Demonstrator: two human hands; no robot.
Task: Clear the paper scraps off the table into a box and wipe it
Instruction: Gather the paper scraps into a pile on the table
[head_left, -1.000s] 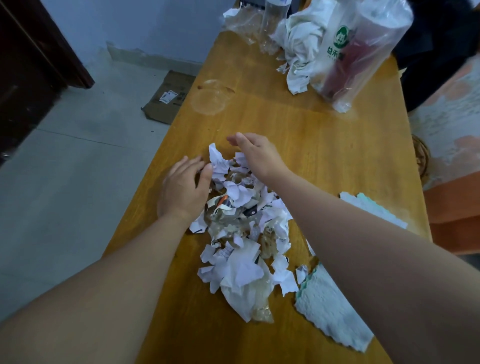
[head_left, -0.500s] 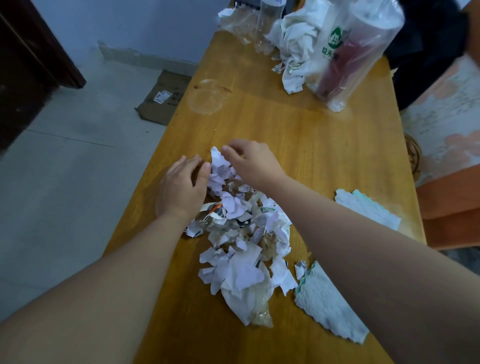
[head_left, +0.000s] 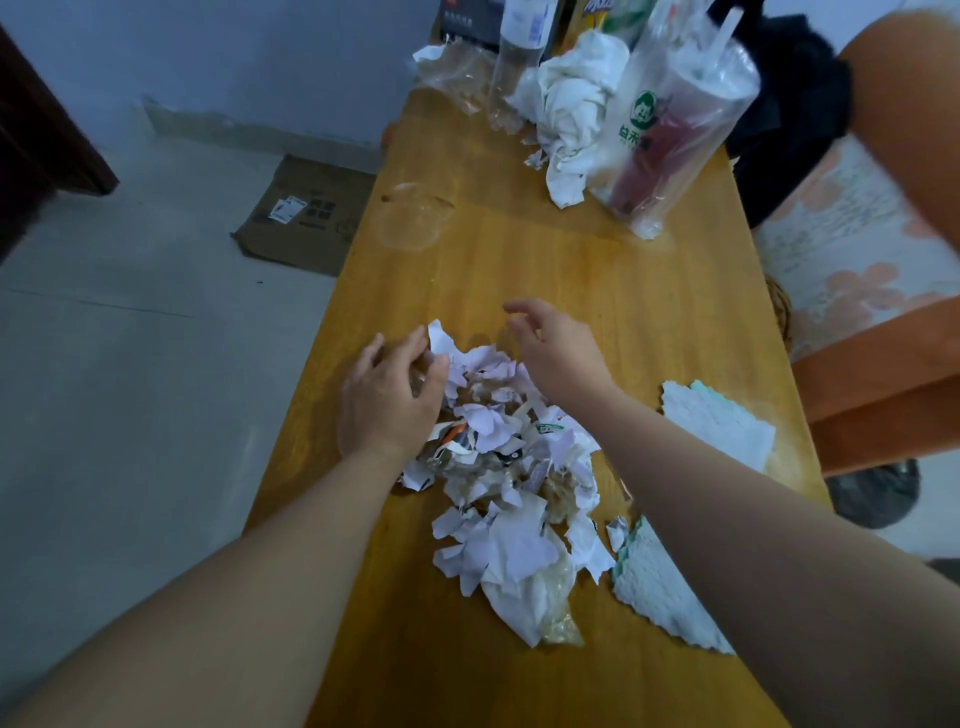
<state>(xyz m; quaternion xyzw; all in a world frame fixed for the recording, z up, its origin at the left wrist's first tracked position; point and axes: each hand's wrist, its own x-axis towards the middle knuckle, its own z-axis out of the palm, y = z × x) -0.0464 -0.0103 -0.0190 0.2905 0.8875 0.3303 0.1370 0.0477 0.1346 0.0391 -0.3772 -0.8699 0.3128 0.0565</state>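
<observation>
Scraps (head_left: 493, 415) heaped mid-table (head_left: 571, 270), the pile running long from 12 to 6 o'clock. The left hand (head_left: 389, 400) is at its 10 o'clock edge, fingers loosely curved against the paper, pinching nothing. The right hand (head_left: 556, 348) hovers at 1 o'clock, fingers spread, empty. Both are equally near; a rake toward 6 looks likely.
</observation>
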